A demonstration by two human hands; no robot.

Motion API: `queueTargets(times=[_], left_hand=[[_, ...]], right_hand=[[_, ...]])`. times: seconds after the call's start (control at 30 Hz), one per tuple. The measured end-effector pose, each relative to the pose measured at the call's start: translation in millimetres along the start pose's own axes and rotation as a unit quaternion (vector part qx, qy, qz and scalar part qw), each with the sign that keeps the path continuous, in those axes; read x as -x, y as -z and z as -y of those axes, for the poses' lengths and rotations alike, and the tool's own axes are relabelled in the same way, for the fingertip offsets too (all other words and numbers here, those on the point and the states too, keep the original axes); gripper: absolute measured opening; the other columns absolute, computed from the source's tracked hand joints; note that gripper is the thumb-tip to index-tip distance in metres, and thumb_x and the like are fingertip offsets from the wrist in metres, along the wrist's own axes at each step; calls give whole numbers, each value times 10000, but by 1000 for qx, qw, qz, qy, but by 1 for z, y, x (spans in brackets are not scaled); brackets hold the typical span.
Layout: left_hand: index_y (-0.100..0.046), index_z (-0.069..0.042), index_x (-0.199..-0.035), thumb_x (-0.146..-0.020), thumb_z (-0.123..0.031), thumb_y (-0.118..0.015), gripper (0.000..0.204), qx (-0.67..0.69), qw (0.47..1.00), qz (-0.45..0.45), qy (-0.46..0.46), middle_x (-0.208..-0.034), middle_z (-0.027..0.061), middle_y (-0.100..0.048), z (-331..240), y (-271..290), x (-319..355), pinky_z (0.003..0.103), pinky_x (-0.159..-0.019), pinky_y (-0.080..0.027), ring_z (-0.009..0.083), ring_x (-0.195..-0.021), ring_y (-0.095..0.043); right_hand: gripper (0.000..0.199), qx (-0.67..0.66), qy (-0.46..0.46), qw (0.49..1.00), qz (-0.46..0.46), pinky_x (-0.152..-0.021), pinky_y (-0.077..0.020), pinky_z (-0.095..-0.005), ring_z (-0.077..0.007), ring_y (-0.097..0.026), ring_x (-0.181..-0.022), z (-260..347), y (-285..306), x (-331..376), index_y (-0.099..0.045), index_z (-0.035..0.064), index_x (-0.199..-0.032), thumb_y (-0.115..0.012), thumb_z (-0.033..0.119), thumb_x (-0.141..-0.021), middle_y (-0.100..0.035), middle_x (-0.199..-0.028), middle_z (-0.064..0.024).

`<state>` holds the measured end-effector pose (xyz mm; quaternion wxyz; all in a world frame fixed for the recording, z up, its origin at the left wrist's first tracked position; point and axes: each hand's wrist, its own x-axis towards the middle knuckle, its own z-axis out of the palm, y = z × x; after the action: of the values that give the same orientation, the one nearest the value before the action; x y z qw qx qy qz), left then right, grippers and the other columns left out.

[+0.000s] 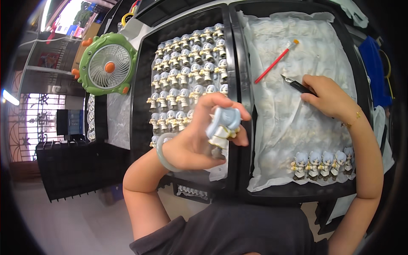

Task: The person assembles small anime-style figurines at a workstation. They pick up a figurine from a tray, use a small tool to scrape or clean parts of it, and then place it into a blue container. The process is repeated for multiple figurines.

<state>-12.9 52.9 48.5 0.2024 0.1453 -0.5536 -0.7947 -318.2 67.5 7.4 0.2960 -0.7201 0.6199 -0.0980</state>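
Note:
My left hand (191, 142), with a pale bangle on its wrist, is closed around a small figurine (221, 134) with light blue hair and a white outfit. It holds the figurine tilted, above the edge between the two trays. My right hand (329, 97) grips a black-handled craft knife (301, 86) over the white paper of the right tray, its metal blade pointing to the upper left. Close to the blade, a red paintbrush (274, 64) lies on that paper. Several matching figurines (314, 165) stand in a row at the tray's near right corner.
The left black tray (231, 51) carries several rows of similar figurines (185, 73). Thin white paper (293, 123) covers hidden lumps in the right tray. A green fan (106, 63) stands at the far left. Blue material (374, 70) hangs at the right.

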Motion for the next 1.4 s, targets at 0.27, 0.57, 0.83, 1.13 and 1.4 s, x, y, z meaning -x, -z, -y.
queueTargets(times=[0.27,0.57,0.83,1.13,1.4], left_hand=[[-188,-207,-1278,-530,142,-623,933,7,1000,-18,-10,-1268,183,-368,-2,-4,2,404,-897,-409,337,-1081,-504],[-494,-56,-1145,-487,-147,-772,720,-648,749,-116,-75,-917,91,-470,-15,-7,5,319,-763,-354,227,-825,-464],[-583,-64,-1013,-458,-466,-753,706,-731,665,-121,-97,-643,2,-390,-13,-6,5,298,-617,-246,171,-608,-355],[-525,-40,-1040,-526,-184,-696,561,-699,705,-103,-63,-880,84,-537,-47,18,21,339,-739,-388,274,-814,-510],[-447,-30,-1098,-505,-55,-713,650,-636,720,-89,261,-1001,134,-523,-25,39,112,373,-850,-401,314,-960,-509]], right_hand=[[186,4,-35,999,25,-663,-411,-364,-309,-531,-721,8,4,-1,-505,-16,-849,-577,135,-769,-561,-757,-170],[194,-3,-47,999,25,-670,-401,-360,-306,-520,-720,11,2,-2,-495,-22,-860,-573,129,-766,-550,-757,-172],[205,-6,-23,1000,10,-648,-391,-353,-293,-501,-682,4,-1,-2,-476,-27,-865,-569,126,-766,-528,-722,-166],[170,-40,-18,999,-19,-596,-356,-275,-150,-409,-634,-21,-12,-2,-439,-16,-859,-559,62,-768,-447,-700,-76],[143,-57,-9,997,-50,-613,-328,-235,-106,-345,-648,-33,-23,-8,-423,-9,-859,-535,19,-774,-384,-713,-20]])
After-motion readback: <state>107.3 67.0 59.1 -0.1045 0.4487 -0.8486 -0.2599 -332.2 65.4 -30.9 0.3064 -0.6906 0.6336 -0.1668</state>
